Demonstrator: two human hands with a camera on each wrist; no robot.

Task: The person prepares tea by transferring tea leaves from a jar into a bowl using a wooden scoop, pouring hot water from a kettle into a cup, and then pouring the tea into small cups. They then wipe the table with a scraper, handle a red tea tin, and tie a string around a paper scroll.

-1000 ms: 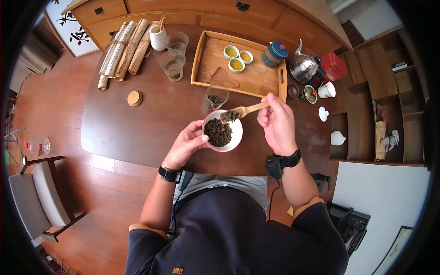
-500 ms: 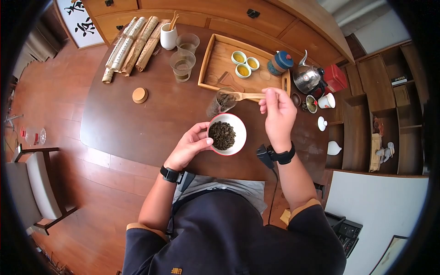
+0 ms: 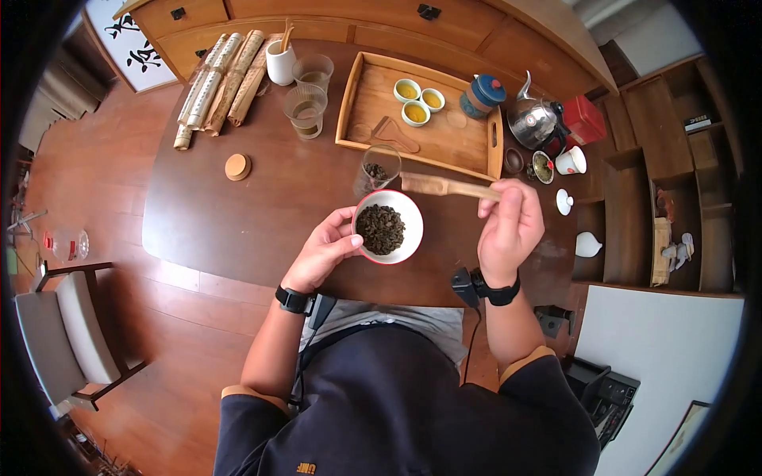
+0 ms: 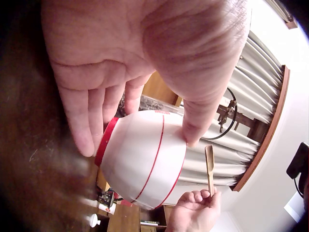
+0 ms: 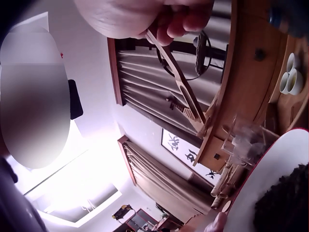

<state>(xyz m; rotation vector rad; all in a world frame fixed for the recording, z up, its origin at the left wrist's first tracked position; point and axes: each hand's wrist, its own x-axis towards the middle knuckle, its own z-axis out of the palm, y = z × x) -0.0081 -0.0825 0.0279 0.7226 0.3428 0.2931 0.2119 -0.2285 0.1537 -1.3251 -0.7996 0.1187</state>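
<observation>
In the head view my left hand (image 3: 324,252) grips a white bowl (image 3: 409,225) with a red rim, tilted slightly, with dark rolled tea leaves (image 3: 379,230) inside. The left wrist view shows the thumb at the bowl's rim and the fingers by its red foot. To the right, my right hand (image 3: 512,230) pinches the handle of a wooden tea scoop (image 3: 429,185), held level beside a clear glass (image 3: 369,178). No leaves show on the scoop. Some tea leaves (image 3: 376,170) lie in that glass, just beyond the bowl, which hides part of it.
Behind stands a wooden tray (image 3: 373,78) with three small cups of yellow tea (image 3: 415,113) and a blue jar (image 3: 482,97). A steel kettle (image 3: 533,119) and a lidless gaiwan (image 3: 543,166) are at right. Two glasses (image 3: 305,111), paper rolls (image 3: 214,87) and a round lid (image 3: 237,166) lie left.
The scoop carried leaves over the bowl, then reached the glass's mouth; now it has drawn back to the right and looks bare. My left hand keeps holding the bowl in nearly the same place.
</observation>
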